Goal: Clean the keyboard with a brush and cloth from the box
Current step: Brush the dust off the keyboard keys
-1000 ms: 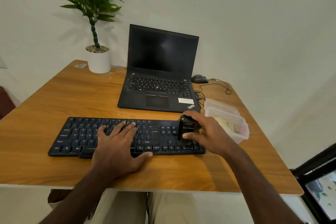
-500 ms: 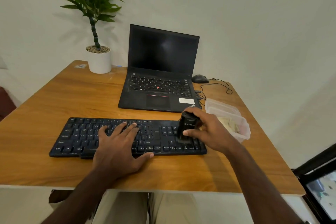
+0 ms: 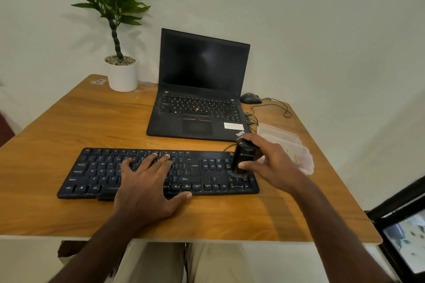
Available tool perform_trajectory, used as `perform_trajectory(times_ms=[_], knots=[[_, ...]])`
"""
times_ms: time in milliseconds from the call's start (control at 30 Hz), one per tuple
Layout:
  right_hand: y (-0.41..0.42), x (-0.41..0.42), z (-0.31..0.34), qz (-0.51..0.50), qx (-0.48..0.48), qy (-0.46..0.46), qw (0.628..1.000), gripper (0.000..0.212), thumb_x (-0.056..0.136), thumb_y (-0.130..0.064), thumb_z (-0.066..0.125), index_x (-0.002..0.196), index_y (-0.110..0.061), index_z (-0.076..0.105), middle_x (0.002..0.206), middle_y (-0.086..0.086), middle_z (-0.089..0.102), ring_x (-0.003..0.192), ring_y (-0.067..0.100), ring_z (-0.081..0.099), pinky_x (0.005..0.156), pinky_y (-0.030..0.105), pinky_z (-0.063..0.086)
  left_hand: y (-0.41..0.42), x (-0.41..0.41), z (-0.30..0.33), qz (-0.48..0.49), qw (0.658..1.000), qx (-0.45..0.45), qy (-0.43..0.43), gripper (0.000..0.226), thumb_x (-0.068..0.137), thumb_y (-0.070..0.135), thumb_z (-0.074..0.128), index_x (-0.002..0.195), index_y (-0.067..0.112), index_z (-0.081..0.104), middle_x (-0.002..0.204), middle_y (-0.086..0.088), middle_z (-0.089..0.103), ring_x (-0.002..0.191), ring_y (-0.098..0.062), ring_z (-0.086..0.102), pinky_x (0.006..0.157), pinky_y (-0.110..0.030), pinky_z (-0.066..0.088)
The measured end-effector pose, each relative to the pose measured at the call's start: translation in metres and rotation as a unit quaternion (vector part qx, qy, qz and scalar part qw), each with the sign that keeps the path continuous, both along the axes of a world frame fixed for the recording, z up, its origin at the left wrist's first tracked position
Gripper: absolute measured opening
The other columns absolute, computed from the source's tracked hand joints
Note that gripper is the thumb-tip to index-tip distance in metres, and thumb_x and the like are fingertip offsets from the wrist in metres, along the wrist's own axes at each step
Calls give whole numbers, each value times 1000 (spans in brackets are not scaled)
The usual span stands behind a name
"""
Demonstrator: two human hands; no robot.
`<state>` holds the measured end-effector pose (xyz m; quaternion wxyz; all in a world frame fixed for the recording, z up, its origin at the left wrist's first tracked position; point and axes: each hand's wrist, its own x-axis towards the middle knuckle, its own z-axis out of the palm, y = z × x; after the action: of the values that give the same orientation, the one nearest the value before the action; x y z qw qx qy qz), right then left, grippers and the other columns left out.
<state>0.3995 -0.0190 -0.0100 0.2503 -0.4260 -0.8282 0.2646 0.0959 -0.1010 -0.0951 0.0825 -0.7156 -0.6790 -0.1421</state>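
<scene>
I noted right hand [image 3: 273, 163] fingers pinching the upright black cylindrical brush [image 3: 243, 158] at the long black keyboard's [image 3: 158, 173] right end, unbrushed length running leftward under the spread left hand [image 3: 147, 181].

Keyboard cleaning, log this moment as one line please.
right hand holds brush on keyboard right end | left hand flat on keys | box open | cloth not out

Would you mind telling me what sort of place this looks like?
Probably a home or small office desk: a wooden table holds an open laptop, a black keyboard and a potted plant.
</scene>
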Motion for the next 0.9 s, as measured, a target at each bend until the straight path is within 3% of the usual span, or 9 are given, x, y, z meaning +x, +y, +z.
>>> perform_trajectory(times_ms=[67, 233, 400, 567, 700, 833, 900], knots=[[-5, -5, -11, 29, -16, 0, 999, 54, 90, -20, 75, 135, -37, 51, 123, -11, 64, 112, 8, 63, 86, 25, 57, -1, 0, 0, -1, 1000, 0, -2, 99, 74, 94, 32, 129, 17, 63, 135, -3, 63, 129, -26, 55, 105, -68, 30], [7, 29, 8, 10, -16, -106, 994, 59, 90, -23, 74, 136, -47, 46, 124, -14, 63, 114, 9, 61, 89, 30, 55, -1, 0, 0, 5, 1000, -2, -4, 100, 74, 94, 31, 129, 17, 63, 136, -3, 62, 130, -25, 54, 105, -68, 30], [-6, 30, -4, -56, 38, -23, 997, 55, 90, -20, 75, 133, -39, 48, 118, -16, 64, 108, 2, 62, 81, 19, 54, 0, 0, -1, -1, 1000, 11, -1, 100, 74, 93, 31, 127, 16, 65, 133, -4, 64, 127, -26, 57, 104, -68, 32], [-9, 48, -4, -88, 22, -89, 992, 55, 86, -18, 78, 126, -41, 49, 112, -15, 63, 105, 8, 62, 85, 30, 58, 1, 0, -1, 6, 1000, 15, 5, 99, 74, 93, 32, 128, 16, 65, 134, -3, 64, 127, -26, 56, 104, -67, 31], [-22, 35, -14, -117, 34, 25, 992, 50, 88, -15, 76, 127, -31, 50, 108, -14, 65, 102, 5, 64, 79, 24, 57, 1, 1, -1, 8, 1000, 5, 10, 99, 74, 94, 33, 128, 17, 64, 135, -3, 63, 127, -25, 56, 105, -66, 31], [-27, 20, -21, -166, 67, 27, 983, 50, 88, -18, 76, 129, -28, 50, 106, -13, 65, 99, 6, 64, 81, 34, 60, -1, 1, 2, 4, 1000, -1, -1, 98, 74, 93, 32, 129, 18, 63, 137, -2, 62, 130, -24, 54, 107, -67, 27], [-34, 5, -24, -206, 95, 86, 970, 51, 88, -17, 76, 131, -26, 50, 109, -16, 63, 102, 4, 64, 81, 33, 59, -6, 1, 6, -3, 1000, 15, -22, 96, 75, 92, 36, 129, 17, 62, 138, -2, 61, 133, -23, 51, 109, -68, 24]])
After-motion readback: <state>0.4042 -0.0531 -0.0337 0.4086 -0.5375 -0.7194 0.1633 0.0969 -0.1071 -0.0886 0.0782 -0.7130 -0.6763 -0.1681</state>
